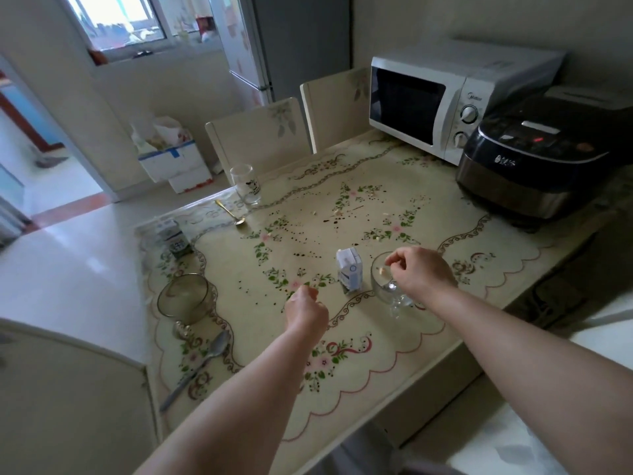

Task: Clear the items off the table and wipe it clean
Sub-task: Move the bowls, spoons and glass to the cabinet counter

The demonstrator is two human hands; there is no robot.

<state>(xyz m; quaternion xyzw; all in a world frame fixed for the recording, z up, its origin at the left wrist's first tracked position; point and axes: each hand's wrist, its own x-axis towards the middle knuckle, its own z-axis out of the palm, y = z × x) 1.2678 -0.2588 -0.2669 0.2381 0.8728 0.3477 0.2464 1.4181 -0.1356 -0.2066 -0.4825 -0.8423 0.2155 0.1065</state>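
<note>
The table (376, 382) has a floral cloth spattered with dark drops (330, 221) and pale crumbs (337, 211). My right hand (423, 272) hovers over a glass mug (383, 286) with its fingers pinched together; a pale crumb (381, 269) shows just below the fingertips, inside the mug's rim. My left hand (305, 310) is curled with fingertips pinched down at the cloth; whatever is between them is hidden. A small white-blue carton (350, 272) stands just left of the mug. Elsewhere on the cloth are a glass bowl (183, 298), a silver spoon (202, 361), a gold spoon (231, 212), a tall glass (245, 183) and a second carton (173, 238).
A white microwave (435, 104) and a dark rice cooker (534, 159) stand along the table's far right. Two chair backs (260, 132) are pushed against the far edge. Another chair back (68, 389) is at the near left. Boxes (174, 159) sit on the floor beyond.
</note>
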